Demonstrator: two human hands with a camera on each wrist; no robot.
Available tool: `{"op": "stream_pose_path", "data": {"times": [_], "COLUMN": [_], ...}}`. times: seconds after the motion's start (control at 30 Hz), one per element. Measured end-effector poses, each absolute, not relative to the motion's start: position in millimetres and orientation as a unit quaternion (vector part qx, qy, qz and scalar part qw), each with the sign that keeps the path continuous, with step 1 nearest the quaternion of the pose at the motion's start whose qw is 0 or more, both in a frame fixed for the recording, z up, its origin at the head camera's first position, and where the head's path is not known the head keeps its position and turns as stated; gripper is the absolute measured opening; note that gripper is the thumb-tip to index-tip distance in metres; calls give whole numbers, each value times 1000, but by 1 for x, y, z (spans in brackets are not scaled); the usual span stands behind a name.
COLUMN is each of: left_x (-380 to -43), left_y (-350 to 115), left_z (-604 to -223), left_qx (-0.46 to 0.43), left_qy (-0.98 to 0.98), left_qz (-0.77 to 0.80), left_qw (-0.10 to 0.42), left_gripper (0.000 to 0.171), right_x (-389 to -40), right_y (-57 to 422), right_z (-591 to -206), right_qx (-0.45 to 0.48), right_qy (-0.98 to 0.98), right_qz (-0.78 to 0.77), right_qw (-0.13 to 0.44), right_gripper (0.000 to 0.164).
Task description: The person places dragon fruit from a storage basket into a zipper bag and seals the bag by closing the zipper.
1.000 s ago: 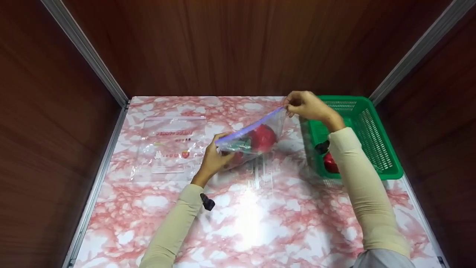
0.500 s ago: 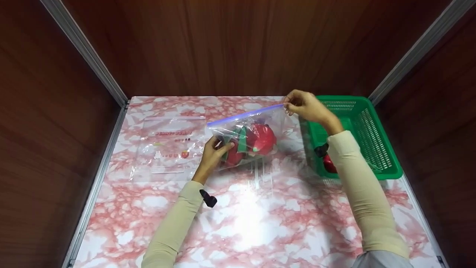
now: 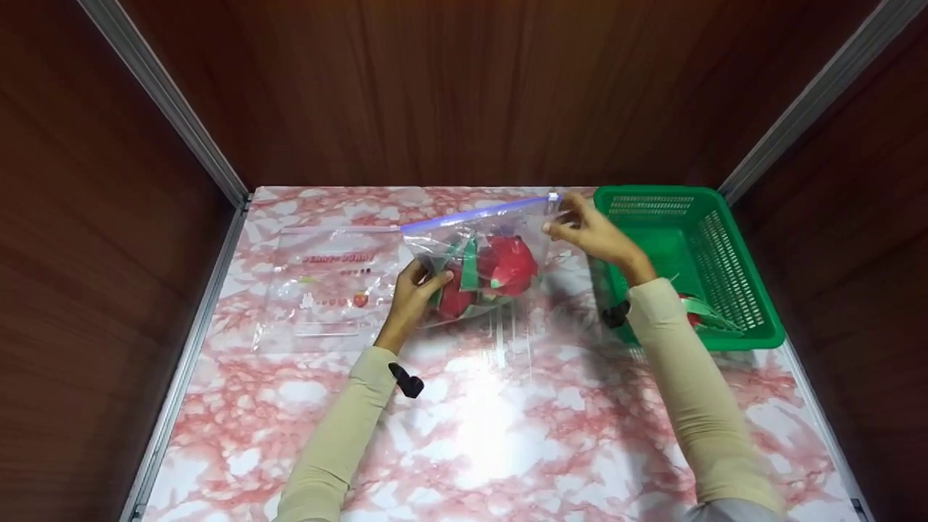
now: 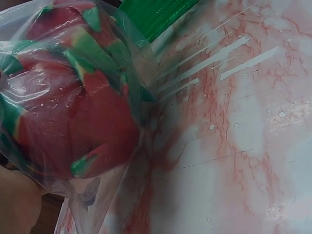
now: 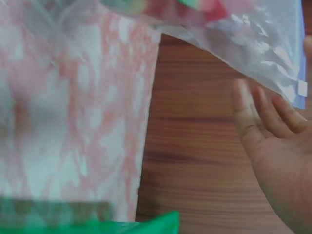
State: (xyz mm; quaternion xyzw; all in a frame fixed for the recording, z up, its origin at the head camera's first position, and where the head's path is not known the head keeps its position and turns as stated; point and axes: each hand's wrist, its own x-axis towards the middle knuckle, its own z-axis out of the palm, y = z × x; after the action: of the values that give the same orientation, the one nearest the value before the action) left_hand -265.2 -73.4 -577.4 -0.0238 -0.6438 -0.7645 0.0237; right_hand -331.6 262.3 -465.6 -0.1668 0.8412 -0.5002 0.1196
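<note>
A clear slider bag with a purple zip strip stands over the table, its white slider at the strip's right end. Red dragon fruits with green scales sit inside it. My left hand grips the bag's lower left side, thumb in front against a fruit. By the slider end, my right hand has its fingers spread and off the bag. The right wrist view shows its fingers extended beside the bag's corner.
A green basket at the right holds a red and green thing, partly behind the right sleeve. A flat, printed clear bag lies on the marbled table at the left. Brown panels wall in the table.
My right hand has let go of the bag's right corner and turned open. My left hand has shifted off the zip to the bag's side; the strip's left end has risen.
</note>
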Motion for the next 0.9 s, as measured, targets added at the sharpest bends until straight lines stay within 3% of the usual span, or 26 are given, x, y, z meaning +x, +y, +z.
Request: {"op": "stream_pose_path", "data": {"times": [0.13, 0.37, 0.5, 0.67, 0.9], "left_x": [-266, -269, -271, -272, -273], "left_y": [-75, -76, -77, -76, -79], "left_z": [-578, -580, -583, -588, -591], "left_qx": [-25, -15, -7, -14, -4], "left_qy": [-647, -647, -632, -627, -705], "left_qz": [-762, -762, -775, -779, -710], "left_qw": [22, 25, 26, 22, -5], "left_gripper": [28, 29, 30, 32, 38], "right_x": [-327, -318, -314, -308, -304], "right_y": [260, 249, 242, 238, 235], "right_z": [-478, -502, -517, -535, -550], "right_qx": [-165, -173, -166, -147, -121], "right_qy": [843, 826, 808, 801, 770], "right_qz": [-485, -495, -520, -538, -591], "right_qw": [163, 206, 219, 218, 208], "right_gripper": [77, 116, 126, 129, 109]}}
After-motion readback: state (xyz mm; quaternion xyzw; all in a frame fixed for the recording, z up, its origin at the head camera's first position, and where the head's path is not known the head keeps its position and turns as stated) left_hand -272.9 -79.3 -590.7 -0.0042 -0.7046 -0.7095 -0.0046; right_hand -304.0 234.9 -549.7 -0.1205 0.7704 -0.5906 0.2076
